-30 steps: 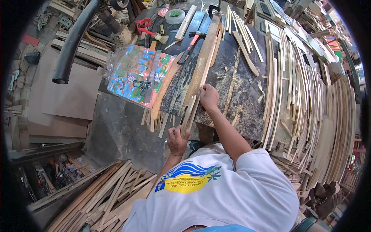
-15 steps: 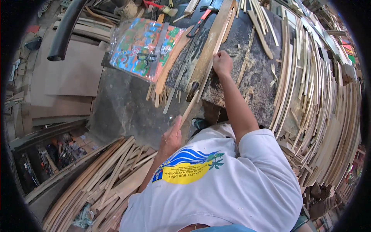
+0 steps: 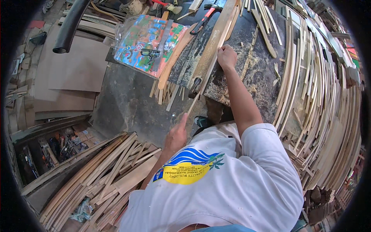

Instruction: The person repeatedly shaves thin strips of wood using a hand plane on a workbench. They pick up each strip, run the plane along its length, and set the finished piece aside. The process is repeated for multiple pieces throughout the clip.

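A long thin wooden strip (image 3: 193,103) runs forward from my left hand along the right side of a straight wooden board (image 3: 212,48) on the dark worktable (image 3: 220,91). My left hand (image 3: 176,136), low and near my body, is closed on the strip's near end. Farther forward, my right hand (image 3: 227,57) is curled in a fist against the strip, on the board's right side. The fingertips of that hand are partly hidden. A dark metal clamp (image 3: 195,87) sits at the board's near end. Sawdust (image 3: 247,62) covers the table right of my right hand.
Left of the board lie a hammer (image 3: 205,19), a curved wooden piece (image 3: 174,56) and a plastic-wrapped colourful sheet (image 3: 143,42) with a metal ruler (image 3: 162,46). Many strips (image 3: 309,92) are stacked to the right. More wood pieces (image 3: 104,174) pile up at lower left, beside a tool box (image 3: 50,150).
The strip has slid forward along the board, so less of it shows between the clamp and my left hand. My left hand has moved forward with it. The view has shifted slightly.
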The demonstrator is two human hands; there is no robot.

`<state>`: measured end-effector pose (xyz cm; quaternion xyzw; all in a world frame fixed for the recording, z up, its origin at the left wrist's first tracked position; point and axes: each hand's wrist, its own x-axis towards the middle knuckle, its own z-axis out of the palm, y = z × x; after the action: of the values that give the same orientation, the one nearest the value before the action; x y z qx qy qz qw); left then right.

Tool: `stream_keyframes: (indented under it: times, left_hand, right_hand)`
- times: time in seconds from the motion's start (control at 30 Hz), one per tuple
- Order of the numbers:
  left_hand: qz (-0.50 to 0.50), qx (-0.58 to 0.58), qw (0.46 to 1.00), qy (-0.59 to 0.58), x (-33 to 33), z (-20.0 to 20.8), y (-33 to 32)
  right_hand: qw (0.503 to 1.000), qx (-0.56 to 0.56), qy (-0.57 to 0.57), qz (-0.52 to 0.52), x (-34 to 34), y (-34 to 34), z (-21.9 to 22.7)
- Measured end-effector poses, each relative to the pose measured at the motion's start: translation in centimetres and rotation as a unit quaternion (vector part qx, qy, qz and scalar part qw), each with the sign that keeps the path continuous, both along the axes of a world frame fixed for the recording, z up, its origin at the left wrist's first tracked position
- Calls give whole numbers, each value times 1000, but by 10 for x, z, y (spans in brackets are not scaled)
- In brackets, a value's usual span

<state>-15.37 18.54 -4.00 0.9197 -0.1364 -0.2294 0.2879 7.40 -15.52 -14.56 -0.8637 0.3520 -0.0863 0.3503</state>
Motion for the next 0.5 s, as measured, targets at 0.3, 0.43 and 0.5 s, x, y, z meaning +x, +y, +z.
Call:
stream_keyframes:
  times: [0.3,0.43,0.5]
  left_hand:
    - [-2,37,999,24,9,21,-20]
    - [-12,71,997,38,16,34,-24]
    - [-29,78,995,48,23,42,-26]
  right_hand:
    - [997,-31,-33,68,-28,18,1]
    - [998,-11,-18,61,-47,38,9]
    - [999,7,-23,30,-42,33,4]
